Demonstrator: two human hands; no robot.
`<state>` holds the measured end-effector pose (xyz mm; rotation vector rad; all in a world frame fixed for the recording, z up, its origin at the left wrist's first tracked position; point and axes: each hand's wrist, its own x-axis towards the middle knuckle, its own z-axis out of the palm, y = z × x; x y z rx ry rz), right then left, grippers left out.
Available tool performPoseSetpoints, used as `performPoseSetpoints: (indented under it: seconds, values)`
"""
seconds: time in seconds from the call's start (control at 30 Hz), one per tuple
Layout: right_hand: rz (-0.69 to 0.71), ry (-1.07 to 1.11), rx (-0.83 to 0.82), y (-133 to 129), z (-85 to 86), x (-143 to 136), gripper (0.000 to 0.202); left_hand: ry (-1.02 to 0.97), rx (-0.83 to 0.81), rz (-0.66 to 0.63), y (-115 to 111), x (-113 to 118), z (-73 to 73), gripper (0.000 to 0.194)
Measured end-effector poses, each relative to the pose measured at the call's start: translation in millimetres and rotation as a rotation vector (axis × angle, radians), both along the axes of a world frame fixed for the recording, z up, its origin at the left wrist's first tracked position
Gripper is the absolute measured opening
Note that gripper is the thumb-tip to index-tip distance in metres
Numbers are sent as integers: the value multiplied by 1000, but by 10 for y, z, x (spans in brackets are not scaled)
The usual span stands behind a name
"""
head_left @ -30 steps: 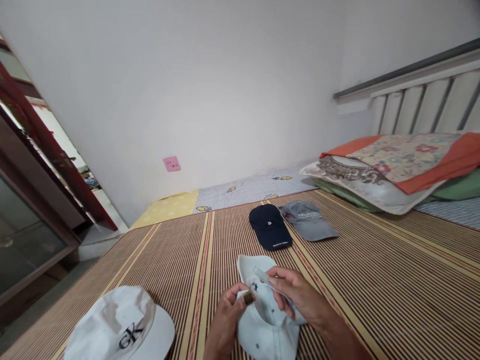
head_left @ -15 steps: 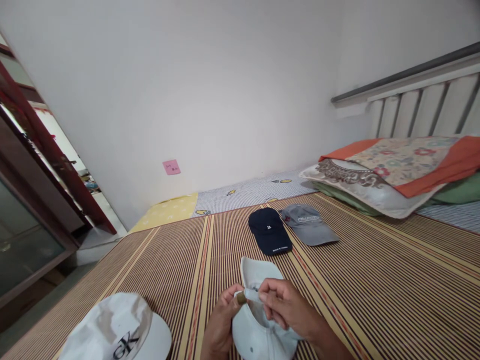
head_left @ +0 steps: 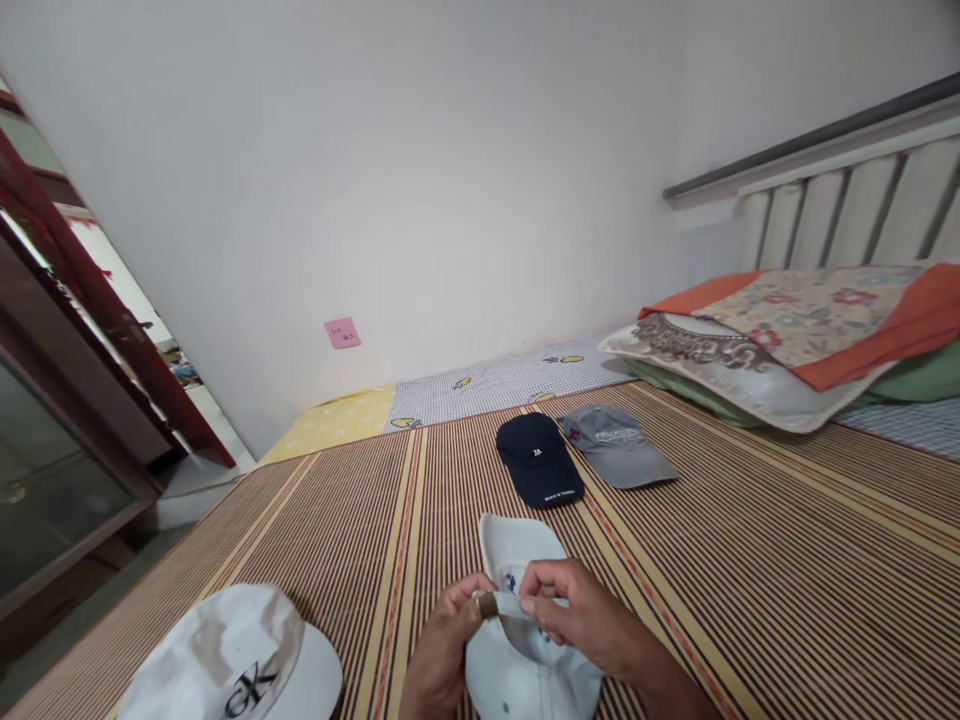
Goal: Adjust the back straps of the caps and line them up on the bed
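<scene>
My left hand is pinching the brass buckle of the pale blue cap, fingers curled together on it. My right hand is closing its fingers on the cap's adjuster strap, thumb and forefinger clamped on the strap just at 3 o'clock of the buckle. The two hands are nearly touching across the buckle.

The pale blue cap is lying at 6 o'clock on the striped bamboo mat, brim pointing to 12 o'clock, crown toward me, back opening turned up. A small dark blue emblem is showing beside the strap, and two eyelets are showing on the crown.

Cap count: four. One pale blue in my hands; one white cap with black lettering at 8 o'clock; one navy cap and one grey cap lying side by side at 12 to 1 o'clock, edges just touching. Pillows are stacked at 2 o'clock. One pink note is sticking on the wall at 11 o'clock.
</scene>
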<state>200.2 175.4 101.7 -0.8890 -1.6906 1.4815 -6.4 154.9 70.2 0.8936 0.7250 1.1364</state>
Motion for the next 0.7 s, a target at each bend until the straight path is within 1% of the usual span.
performPoseSetpoints:
  seconds: [0.13, 0.33, 0.5, 0.6, 0.7]
  values:
    - [11, -55, 29, -4, 65, 59, 18, 67, -8, 11, 0, 29, 18, 50]
    - [-18, -122, 64, -3, 82, 59, 12, 104, -26, 33, -33, 79, 87, 51]
    - [-10, -140, 159, -28, 109, 73, 7, 133, -16, 39, -64, 49, 113, 49]
    - [-16, -129, 108, -38, 137, 71, 8, 157, -2, 34, -57, 36, 91, 51]
    - [0, -81, 52, -43, 161, 47, 16, 170, 16, 17, -50, 31, 69, 53]
